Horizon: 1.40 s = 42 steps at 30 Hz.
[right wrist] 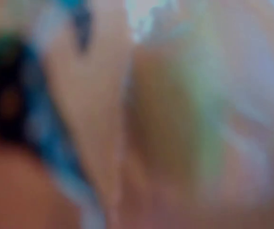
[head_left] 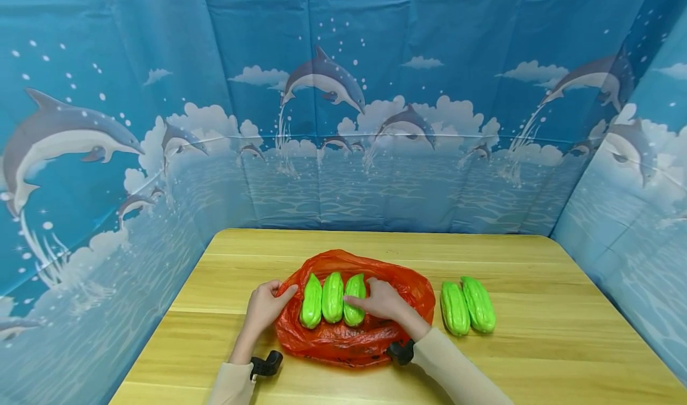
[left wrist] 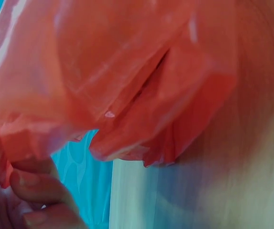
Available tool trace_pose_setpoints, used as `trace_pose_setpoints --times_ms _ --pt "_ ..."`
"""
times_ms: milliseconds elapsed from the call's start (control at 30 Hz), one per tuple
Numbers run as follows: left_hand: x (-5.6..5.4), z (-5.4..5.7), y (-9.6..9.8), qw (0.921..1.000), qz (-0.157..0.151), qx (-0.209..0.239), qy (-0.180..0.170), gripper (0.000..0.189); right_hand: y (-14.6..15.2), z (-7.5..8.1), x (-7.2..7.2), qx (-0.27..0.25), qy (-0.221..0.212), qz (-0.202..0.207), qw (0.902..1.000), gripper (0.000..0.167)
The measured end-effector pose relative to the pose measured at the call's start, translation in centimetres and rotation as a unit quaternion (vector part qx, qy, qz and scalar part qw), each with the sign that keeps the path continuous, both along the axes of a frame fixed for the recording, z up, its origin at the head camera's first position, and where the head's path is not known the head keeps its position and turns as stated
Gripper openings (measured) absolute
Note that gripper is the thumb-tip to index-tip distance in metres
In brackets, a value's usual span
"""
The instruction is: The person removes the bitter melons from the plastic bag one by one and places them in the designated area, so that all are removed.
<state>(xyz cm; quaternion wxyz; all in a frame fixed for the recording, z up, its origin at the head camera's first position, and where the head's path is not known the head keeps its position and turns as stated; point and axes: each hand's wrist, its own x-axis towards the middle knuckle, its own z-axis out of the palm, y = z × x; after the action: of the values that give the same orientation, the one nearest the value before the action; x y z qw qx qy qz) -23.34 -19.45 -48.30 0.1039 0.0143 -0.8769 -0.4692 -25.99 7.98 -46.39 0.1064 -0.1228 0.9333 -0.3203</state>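
Okay, looking at a red plastic bag (head_left: pixel 343 346) spread wide on a wood-grain table (head_left: pixel 558 315), mouth facing up. Holding three glossy green gourds inside, lined up side by side and running away from the person: left gourd (head_left: pixel 311 303), middle gourd (head_left: pixel 333 297), right gourd (head_left: pixel 355 288). Pinching the bag's left rim with the left hand (head_left: pixel 265 307), thumb lapped over the inner side, other fingers tucked outside. Gripping the right gourd with the right hand (head_left: pixel 382 300), thumb laid across the front and fingers round by its right side, all within the bag's mouth.

Also got two more gourds outside the bag, just past its right side: near gourd (head_left: pixel 455 309) and far gourd (head_left: pixel 479 305), leaning close together on bare table.

From the left wrist, can see curled fingers (left wrist: pixel 36 186) at crumpled red plastic, plus a strip of table and some blue. Can't tell much from the right wrist, way too blurry, just skin tones and a greenish smear.

Wearing beige sleeves (head_left: pixel 456 369) and black wrist gear (head_left: pixel 266 364) on both arms, btw. Surrounded on the left, back and right by a blue curtain (head_left: pixel 343 196) printed with leaping dolphins, clouds and water.
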Motion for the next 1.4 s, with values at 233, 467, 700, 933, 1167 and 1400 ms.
trace_pose_setpoints --times_ms 233,467,700,933,1167,1400 --pt "0.0 0.0 0.1 1.0000 0.000 0.001 -0.002 0.037 -0.3 -0.1 0.2 0.002 0.006 -0.001 1.0000 0.093" --pt "0.0 0.1 0.0 1.0000 0.000 0.001 -0.001 0.034 -0.6 -0.5 0.1 0.002 0.008 -0.004 1.0000 0.092" --pt "0.0 0.1 0.1 1.0000 0.001 0.000 0.000 0.036 -0.8 -0.7 -0.1 -0.006 0.009 -0.015 0.9998 0.092" --pt "0.0 0.0 0.1 0.9999 0.003 -0.009 0.013 0.037 -1.0 -0.9 -0.2 -0.018 0.010 -0.020 0.9996 0.091" --pt "0.1 0.1 0.1 0.9998 0.003 -0.009 0.017 0.038 -0.9 -1.1 -0.2 -0.039 0.005 -0.026 0.9989 0.091" --pt "0.0 0.1 0.0 0.9998 -0.001 -0.007 0.018 0.038 -0.9 -0.9 -0.1 -0.050 0.006 -0.038 0.9980 0.088"
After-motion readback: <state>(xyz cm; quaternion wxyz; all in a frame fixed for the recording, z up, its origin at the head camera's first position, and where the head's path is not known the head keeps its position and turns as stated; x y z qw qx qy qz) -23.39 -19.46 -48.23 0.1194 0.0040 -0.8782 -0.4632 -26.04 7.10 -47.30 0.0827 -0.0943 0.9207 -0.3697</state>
